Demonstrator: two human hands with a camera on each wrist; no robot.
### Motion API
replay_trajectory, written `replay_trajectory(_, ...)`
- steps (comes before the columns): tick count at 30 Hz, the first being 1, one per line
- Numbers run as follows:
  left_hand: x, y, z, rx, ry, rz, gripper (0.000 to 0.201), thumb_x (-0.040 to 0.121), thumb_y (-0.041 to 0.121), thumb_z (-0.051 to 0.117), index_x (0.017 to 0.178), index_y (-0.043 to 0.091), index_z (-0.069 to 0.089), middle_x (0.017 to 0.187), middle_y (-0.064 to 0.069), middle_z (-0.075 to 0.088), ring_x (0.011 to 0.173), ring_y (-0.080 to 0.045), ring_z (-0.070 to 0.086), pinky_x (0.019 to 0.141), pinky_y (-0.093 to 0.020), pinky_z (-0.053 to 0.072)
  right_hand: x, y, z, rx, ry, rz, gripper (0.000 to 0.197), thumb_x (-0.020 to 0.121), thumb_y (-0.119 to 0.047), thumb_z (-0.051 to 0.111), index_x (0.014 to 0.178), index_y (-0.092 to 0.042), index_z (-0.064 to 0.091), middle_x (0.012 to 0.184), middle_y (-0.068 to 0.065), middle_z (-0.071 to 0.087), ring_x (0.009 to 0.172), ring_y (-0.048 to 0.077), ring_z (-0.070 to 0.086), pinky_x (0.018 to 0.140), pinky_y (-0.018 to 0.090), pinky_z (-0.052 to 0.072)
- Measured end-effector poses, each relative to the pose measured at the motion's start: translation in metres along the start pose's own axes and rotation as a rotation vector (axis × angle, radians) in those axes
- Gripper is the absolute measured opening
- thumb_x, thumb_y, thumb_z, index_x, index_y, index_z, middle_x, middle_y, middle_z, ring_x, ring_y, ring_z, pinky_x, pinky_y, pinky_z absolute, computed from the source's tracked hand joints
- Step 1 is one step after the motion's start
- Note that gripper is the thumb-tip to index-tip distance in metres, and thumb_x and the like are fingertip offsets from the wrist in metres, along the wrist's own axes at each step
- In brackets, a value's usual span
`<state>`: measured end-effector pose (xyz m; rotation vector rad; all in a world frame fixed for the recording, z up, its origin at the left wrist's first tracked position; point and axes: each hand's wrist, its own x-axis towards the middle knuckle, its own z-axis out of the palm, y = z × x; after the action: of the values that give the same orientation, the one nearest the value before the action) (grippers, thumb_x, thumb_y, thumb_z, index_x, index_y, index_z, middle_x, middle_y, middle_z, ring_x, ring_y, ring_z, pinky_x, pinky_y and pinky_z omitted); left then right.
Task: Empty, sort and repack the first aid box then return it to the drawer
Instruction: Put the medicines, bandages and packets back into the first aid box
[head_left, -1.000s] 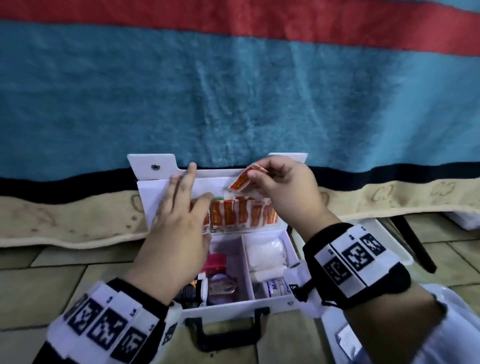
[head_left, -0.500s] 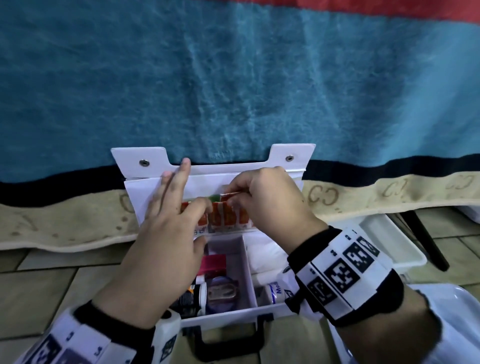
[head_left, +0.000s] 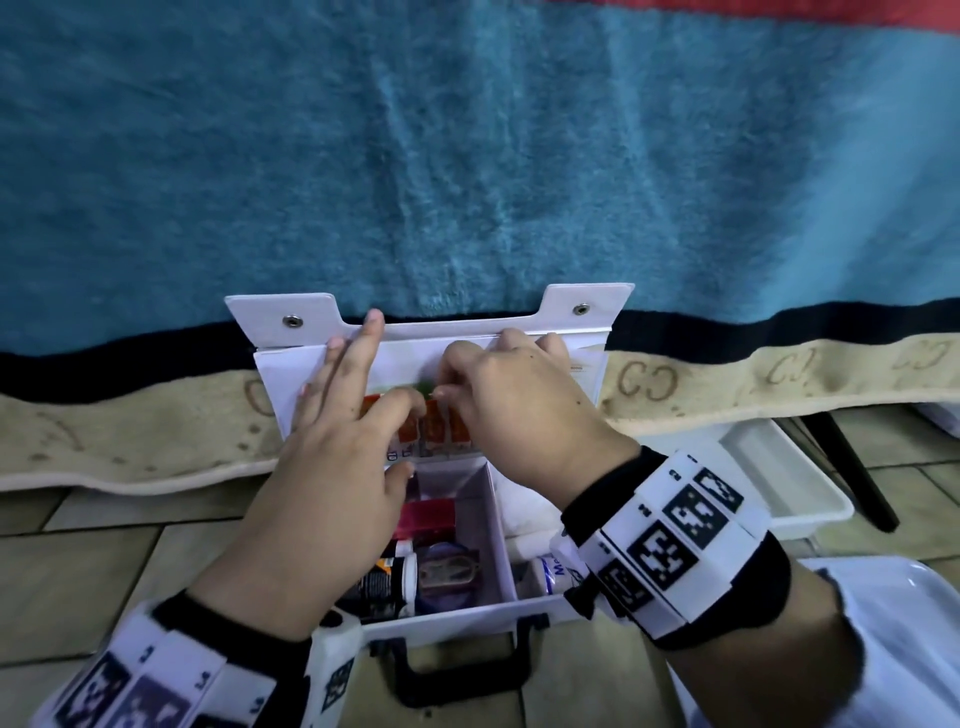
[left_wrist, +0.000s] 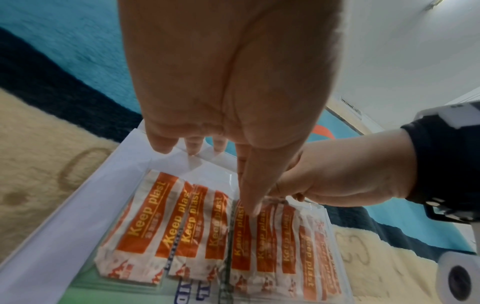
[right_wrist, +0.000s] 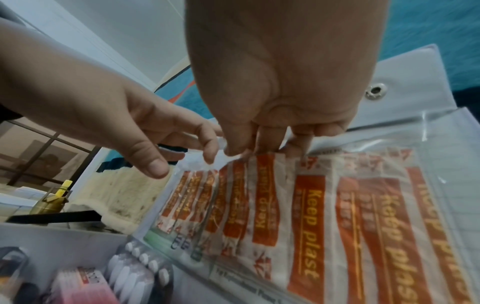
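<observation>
The white first aid box (head_left: 467, 612) stands open on the tiled floor, its lid (head_left: 280, 374) leaning back against a blanket. A clear pocket in the lid holds several orange "Keep plast" plasters (head_left: 434, 428) (left_wrist: 182, 222) (right_wrist: 306, 226). My left hand (head_left: 358, 395) (left_wrist: 228, 102) lies on the lid with straight fingers, the index finger on the pocket's edge. My right hand (head_left: 509, 410) (right_wrist: 272, 82) pinches the top ends of plasters at the pocket's mouth. Both hands hide the middle of the pocket in the head view.
The box's compartments hold small bottles (head_left: 389, 577), a pink packet (head_left: 426, 514) and white gauze (head_left: 524, 504). Its black handle (head_left: 462, 675) faces me. A white tray (head_left: 779, 483) and a black leg (head_left: 852, 467) are at right. The teal blanket (head_left: 467, 156) hangs behind.
My right hand has come down from above the lid with a plaster to the pocket's mouth beside the left hand. The left hand has stayed on the lid.
</observation>
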<state>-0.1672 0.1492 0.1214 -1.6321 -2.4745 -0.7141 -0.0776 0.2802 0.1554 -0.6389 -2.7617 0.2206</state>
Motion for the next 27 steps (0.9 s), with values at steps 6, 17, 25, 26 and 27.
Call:
replay_trajectory(6,-0.001,0.0,0.0,0.0,0.005,0.001,0.037,0.077,0.008,0.07,0.106,0.025,0.056,0.152,0.016,-0.016,0.145,-0.019,-0.003,0.113,-0.033,0.005,-0.001,0.0,0.0,-0.019,-0.046,0.058,0.015,0.095,-0.032,0.043,0.092,-0.035,0.057,0.067,-0.011,0.04,0.108,0.014,0.04,0.082,0.037,0.018)
replay_trajectory(17,-0.003,-0.004,0.002,0.016,0.013,0.021,0.044,0.075,0.008,0.072,0.114,0.021,0.055,0.152,0.015,-0.015,0.141,-0.013,-0.006,0.113,-0.035,0.006,0.001,-0.01,0.001,-0.121,0.071,0.013,0.015,0.087,-0.022,0.052,0.092,-0.025,0.066,0.088,-0.001,0.067,0.102,0.021,0.051,0.078,0.033,0.016)
replay_trajectory(25,0.0,-0.005,0.002,0.03,0.005,0.011,0.043,0.076,0.007,0.07,0.113,0.021,0.054,0.152,0.013,-0.016,0.145,-0.022,-0.004,0.114,-0.036,0.005,0.005,-0.016,-0.005,-0.208,-0.02,0.002,0.021,0.089,-0.018,0.048,0.098,-0.024,0.065,0.098,0.001,0.067,0.106,0.022,0.052,0.09,0.037,0.026)
replay_trajectory(26,0.0,-0.004,0.002,0.026,0.001,0.003,0.043,0.076,0.006,0.069,0.113,0.021,0.054,0.153,0.012,-0.015,0.146,-0.025,-0.003,0.116,-0.039,0.008,0.005,-0.017,-0.006,-0.223,-0.03,-0.005,0.022,0.088,-0.017,0.047,0.1,-0.024,0.065,0.1,0.001,0.067,0.107,0.022,0.052,0.091,0.037,0.027)
replay_trajectory(27,0.001,-0.003,0.002,0.021,-0.006,-0.008,0.044,0.076,0.006,0.069,0.114,0.021,0.053,0.153,0.011,-0.016,0.146,-0.027,-0.003,0.117,-0.043,0.01,0.005,-0.017,-0.006,-0.233,-0.042,-0.012,0.023,0.088,-0.017,0.046,0.101,-0.024,0.064,0.101,0.001,0.067,0.108,0.023,0.052,0.091,0.038,0.027)
